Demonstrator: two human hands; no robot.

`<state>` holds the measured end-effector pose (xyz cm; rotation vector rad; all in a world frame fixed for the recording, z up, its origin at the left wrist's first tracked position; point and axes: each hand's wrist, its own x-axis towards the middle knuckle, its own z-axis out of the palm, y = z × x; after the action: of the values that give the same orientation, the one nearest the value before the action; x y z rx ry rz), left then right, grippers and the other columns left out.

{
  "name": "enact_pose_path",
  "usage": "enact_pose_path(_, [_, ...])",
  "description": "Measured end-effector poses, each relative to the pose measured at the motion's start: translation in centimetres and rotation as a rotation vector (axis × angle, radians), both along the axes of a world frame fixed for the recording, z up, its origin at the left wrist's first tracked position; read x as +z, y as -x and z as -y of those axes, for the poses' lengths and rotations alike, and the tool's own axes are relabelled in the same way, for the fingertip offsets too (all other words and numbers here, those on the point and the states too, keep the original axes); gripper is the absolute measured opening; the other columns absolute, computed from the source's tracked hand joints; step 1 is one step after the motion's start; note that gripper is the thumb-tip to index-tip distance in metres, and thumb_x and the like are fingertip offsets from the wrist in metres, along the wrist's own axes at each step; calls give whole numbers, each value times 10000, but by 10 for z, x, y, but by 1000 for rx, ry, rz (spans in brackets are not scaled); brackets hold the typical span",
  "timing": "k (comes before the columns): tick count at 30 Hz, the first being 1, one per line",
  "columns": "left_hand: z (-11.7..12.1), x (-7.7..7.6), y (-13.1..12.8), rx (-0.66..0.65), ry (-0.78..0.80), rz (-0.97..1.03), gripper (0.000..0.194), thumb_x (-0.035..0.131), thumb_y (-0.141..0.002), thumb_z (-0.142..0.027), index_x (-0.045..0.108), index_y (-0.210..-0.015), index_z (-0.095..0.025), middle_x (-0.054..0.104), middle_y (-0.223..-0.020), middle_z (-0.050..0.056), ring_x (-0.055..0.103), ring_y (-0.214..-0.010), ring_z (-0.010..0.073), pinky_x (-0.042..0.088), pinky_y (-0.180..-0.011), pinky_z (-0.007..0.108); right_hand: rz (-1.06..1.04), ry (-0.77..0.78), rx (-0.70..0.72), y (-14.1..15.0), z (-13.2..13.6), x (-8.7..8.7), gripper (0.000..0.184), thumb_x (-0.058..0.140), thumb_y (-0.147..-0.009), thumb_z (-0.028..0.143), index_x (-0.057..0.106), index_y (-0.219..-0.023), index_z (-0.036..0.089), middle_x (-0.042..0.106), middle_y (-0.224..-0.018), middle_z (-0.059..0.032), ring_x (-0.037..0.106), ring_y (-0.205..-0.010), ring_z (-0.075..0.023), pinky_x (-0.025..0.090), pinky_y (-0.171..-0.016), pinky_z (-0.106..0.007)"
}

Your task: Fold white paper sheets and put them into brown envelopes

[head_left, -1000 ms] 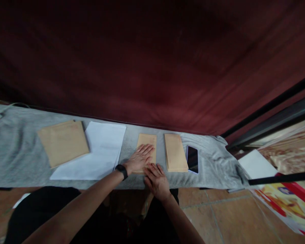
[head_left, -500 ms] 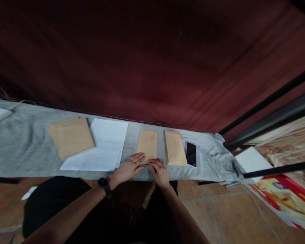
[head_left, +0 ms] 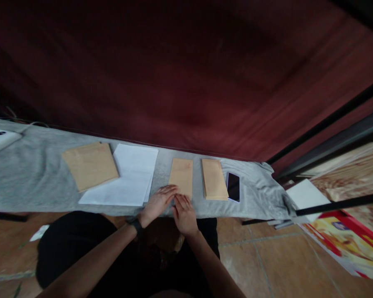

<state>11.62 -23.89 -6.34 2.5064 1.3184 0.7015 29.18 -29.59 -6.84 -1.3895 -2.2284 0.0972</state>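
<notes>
A brown paper envelope [head_left: 181, 174] lies on the grey cloth in front of me, its near end partly covered by my hands. My left hand [head_left: 161, 201], with a dark watch on the wrist, rests on its lower left edge with the fingers stretched out. My right hand [head_left: 184, 214] lies flat over the near end, fingertips touching the paper close to the left fingers. To the right is a stack of brown envelopes [head_left: 214, 179]. Over on the left, another pile of brown envelopes [head_left: 93, 165] overlaps white paper sheets [head_left: 129, 176].
A phone [head_left: 233, 187] lies right of the envelope stack. A white device [head_left: 1, 140] with a cable stands at the far left of the cloth-covered table [head_left: 27, 174]. At the right are black metal bars [head_left: 345, 203] and a red and yellow box [head_left: 348, 242] on the floor.
My right hand has slid left along the envelope's near end, toward my left hand. The left hand stays on the envelope's lower left edge. The view has shifted slightly.
</notes>
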Motion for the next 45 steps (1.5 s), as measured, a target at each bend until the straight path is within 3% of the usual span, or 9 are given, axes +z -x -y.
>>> enact_pose_path(4, [8, 3, -2, 8, -10, -93, 402, 441, -982, -169, 569, -1361, -206, 614, -1417, 86, 515, -1361, 190, 428, -1130, 389, 50, 1, -63, 4, 12, -5, 462, 437, -1027, 287, 505, -1465, 159, 546, -1484, -108, 470, -1398, -235, 343, -1189, -437])
enact_pose_path(13, [27, 4, 3, -113, -32, -374, 563, 393, -932, -61, 431, -1478, -191, 454, -1567, 94, 368, -1473, 170, 275, -1212, 357, 72, 23, -69, -21, 14, -2, 461, 361, -1058, 258, 470, -1492, 148, 516, -1509, -103, 447, -1421, -231, 292, -1209, -446])
enact_pose_path(21, [43, 8, 8, -139, -41, -262, 669, 529, -946, -373, 335, -1544, -146, 330, -1629, 131, 241, -1530, 236, 199, -1256, 403, 63, 10, -77, -19, 17, -3, 470, 355, -1062, 263, 444, -1510, 153, 531, -1491, -127, 453, -1417, -249, 276, -1205, -484])
enact_pose_path(33, [49, -8, 13, -75, -83, -268, 674, 522, -974, -411, 320, -1540, -103, 321, -1622, 180, 234, -1530, 253, 192, -1258, 413, 54, -14, -133, -47, 19, -2, 467, 309, -1072, 278, 488, -1479, 134, 556, -1464, -151, 471, -1392, -277, 291, -1184, -513])
enact_pose_path(39, [52, -4, 10, -52, -63, -273, 695, 533, -967, -391, 291, -1547, -92, 304, -1625, 193, 227, -1531, 258, 185, -1259, 413, 42, -6, -92, -25, 16, 3, 495, 317, -1073, 305, 421, -1519, 116, 451, -1546, -169, 370, -1464, -277, 293, -1190, -525])
enact_pose_path(42, [53, -3, 9, -51, -47, -299, 710, 512, -973, -389, 242, -1563, -103, 275, -1636, 189, 193, -1540, 249, 174, -1261, 422, 59, 33, -12, -9, 16, 2, 500, 321, -1072, 300, 402, -1529, 114, 463, -1541, -157, 383, -1458, -250, 309, -1192, -478])
enact_pose_path(45, [53, -3, 9, -52, -47, -306, 716, 517, -969, -386, 239, -1566, -104, 279, -1636, 185, 189, -1540, 244, 169, -1263, 420, 55, 31, -22, -3, 17, -2, 502, 341, -1065, 303, 399, -1533, 129, 473, -1536, -146, 399, -1449, -253, 305, -1193, -477])
